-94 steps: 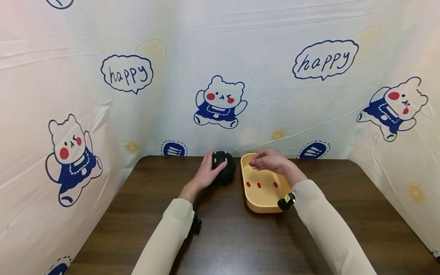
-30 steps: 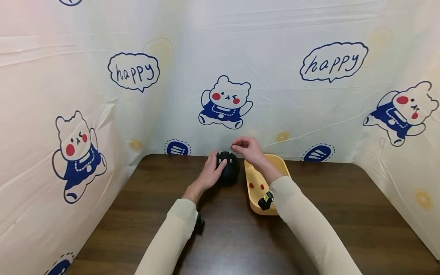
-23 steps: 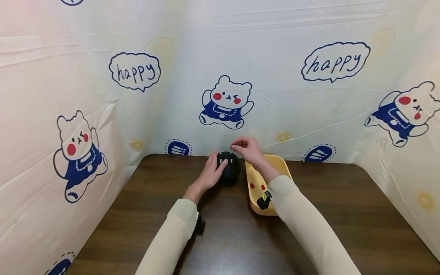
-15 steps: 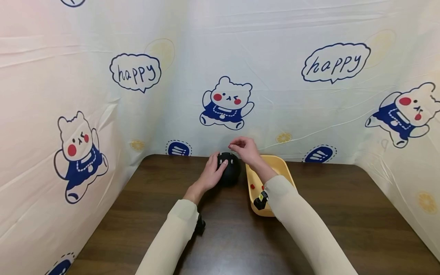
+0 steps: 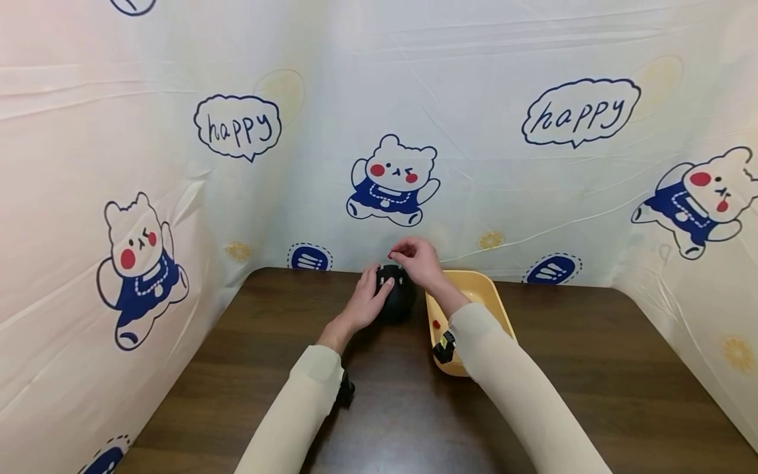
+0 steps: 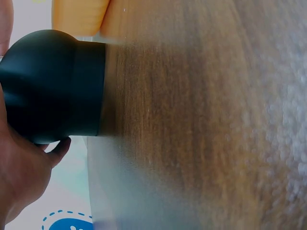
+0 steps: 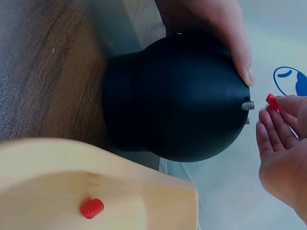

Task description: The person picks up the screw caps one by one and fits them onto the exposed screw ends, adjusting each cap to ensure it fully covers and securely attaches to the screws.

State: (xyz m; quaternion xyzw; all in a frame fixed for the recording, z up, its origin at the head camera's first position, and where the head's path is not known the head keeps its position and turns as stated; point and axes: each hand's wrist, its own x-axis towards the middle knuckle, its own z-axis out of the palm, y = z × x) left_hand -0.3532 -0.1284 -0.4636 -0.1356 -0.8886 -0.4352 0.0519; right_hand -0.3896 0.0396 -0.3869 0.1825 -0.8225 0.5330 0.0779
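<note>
A black dome-shaped object (image 5: 398, 308) on a short cylindrical base stands on the table, with small threaded metal studs (image 7: 248, 105) sticking out of its top. My left hand (image 5: 362, 303) grips the dome from the left, thumb in front and fingers round the far side. Above the studs, my right hand (image 5: 422, 262) pinches a small red cap (image 7: 272, 100) between thumb and forefinger. The right wrist view shows that cap slightly apart from the nearest stud, with the other fingers loosely bent below it. Another red cap (image 7: 92, 208) lies in the yellow tray (image 5: 454, 370).
The tray sits just right of the dome, partly hidden under my right forearm and its wrist camera (image 5: 444, 347). A printed curtain (image 5: 462, 184) hangs behind the brown wooden table (image 5: 391, 421) and along both sides.
Since the earliest frame, my right hand has left the tray with the red cap and moved left over the dome. Lately it shifts slightly further left. My left hand keeps its hold.
</note>
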